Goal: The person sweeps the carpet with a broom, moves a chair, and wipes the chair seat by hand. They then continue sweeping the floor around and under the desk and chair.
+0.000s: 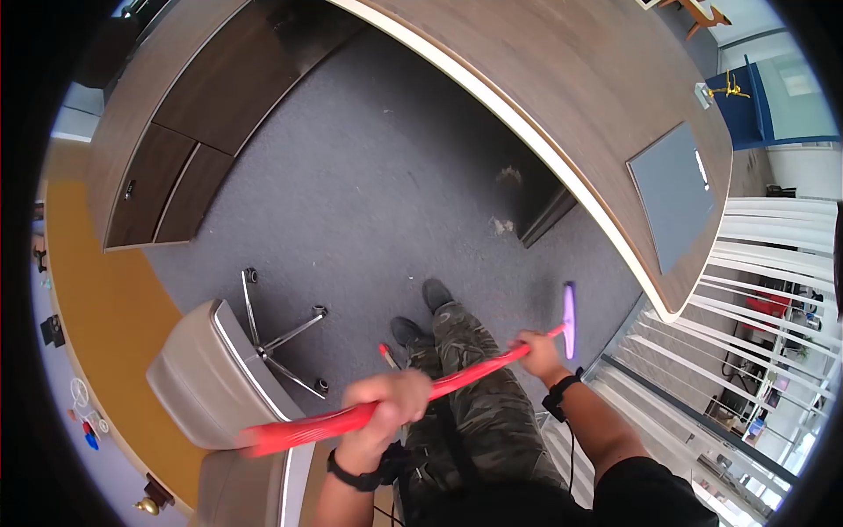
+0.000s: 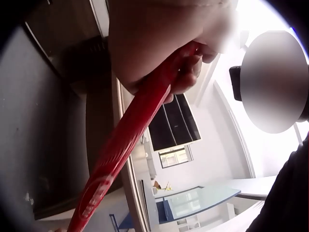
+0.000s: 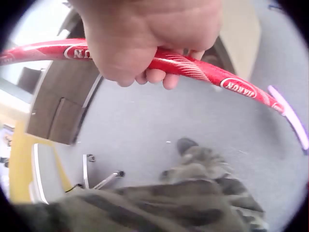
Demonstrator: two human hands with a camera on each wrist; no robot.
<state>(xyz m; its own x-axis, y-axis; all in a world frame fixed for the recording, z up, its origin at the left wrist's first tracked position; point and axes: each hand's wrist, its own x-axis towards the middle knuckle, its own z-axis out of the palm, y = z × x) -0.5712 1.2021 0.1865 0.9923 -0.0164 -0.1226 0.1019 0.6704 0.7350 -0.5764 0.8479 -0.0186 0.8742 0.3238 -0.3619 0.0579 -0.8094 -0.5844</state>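
Observation:
A long broom with a red printed handle (image 1: 470, 376) and a narrow purple head (image 1: 569, 321) slants across the person's legs. The left hand (image 1: 386, 402) grips the handle near its top end, fingers wrapped round it in the left wrist view. Lower down, close to the purple head, the right hand (image 1: 540, 356) holds the same handle. Curled fingers (image 3: 155, 76) show beneath the handle in the right wrist view. The broom head is over the grey carpet (image 1: 378, 158), to the right of the shoes.
A curved wooden desk (image 1: 562, 70) bears a dark grey pad (image 1: 674, 198). Pale debris (image 1: 501, 227) lies by the desk's panel. On the left are a swivel chair (image 1: 206, 378) with a wheeled base and a dark cabinet (image 1: 162, 176). Window blinds (image 1: 764, 246) hang at right.

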